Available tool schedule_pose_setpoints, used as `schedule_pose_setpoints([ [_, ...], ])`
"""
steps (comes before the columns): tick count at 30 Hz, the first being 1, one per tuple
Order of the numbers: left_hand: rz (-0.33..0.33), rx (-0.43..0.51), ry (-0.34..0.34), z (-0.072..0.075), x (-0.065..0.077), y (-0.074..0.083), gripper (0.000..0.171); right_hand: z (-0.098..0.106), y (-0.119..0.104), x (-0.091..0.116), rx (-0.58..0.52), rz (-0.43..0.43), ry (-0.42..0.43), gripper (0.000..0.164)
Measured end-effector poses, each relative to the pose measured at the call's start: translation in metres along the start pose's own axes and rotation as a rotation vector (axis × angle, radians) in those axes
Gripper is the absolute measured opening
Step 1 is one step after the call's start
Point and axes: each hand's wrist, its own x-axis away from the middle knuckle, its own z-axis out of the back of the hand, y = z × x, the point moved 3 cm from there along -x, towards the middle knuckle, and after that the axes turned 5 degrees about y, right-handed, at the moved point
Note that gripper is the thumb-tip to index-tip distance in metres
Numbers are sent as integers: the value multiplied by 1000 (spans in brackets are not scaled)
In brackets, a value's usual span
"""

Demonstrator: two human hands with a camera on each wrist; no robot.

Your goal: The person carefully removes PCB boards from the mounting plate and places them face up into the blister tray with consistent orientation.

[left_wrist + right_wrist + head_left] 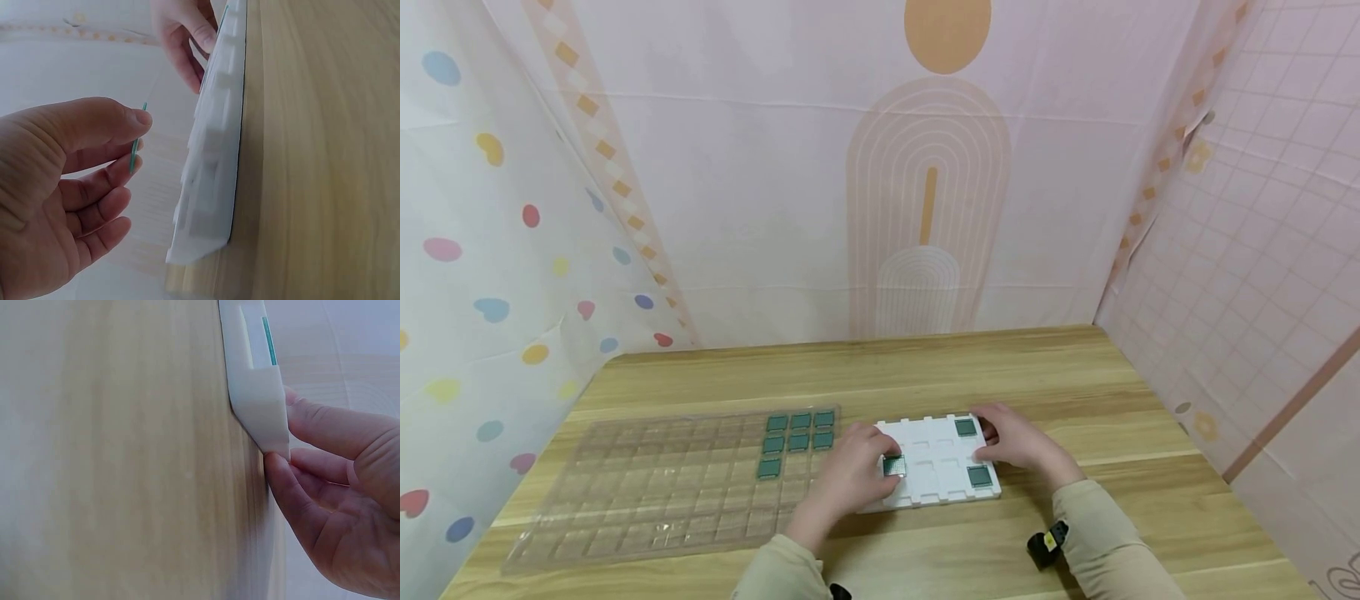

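Note:
My left hand [848, 468] pinches a thin square green chip [894, 466] between thumb and fingers, above the left part of a white compartment tray [928, 476]. In the left wrist view the chip [134, 156] appears edge-on, apart from the tray. The right hand [1017, 437] grips the tray's right edge. In the right wrist view its thumb lies on the top side and a finger against the lower edge. Two green chips sit in the tray's right-hand compartments, one at the far corner [966, 427] and one at the near corner [979, 477].
Left of the white tray lies a large clear plastic tray [647, 487] with many square pockets. Several green chips [800, 421] sit in its far right pockets. Both trays rest on a wooden table [955, 550]. Patterned cloth [760, 183] hangs behind and at both sides.

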Motion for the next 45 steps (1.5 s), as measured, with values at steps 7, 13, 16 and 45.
schedule_pose_setpoints([
  [7, 18, -3, -7, 6, 4, -10, 22, 2, -2, 1, -11, 1, -4, 68],
  [13, 17, -15, 13, 11, 8, -18, 22, 2, -2, 2, -11, 4, -6, 68],
  [16, 26, -24, 16, 14, 11, -21, 23, 2, -1, 1, -7, 8, -6, 68],
  [45, 114, -78, -1, 49, 36, -75, 22, 1, 0, 1, 23, 22, -2, 67],
])
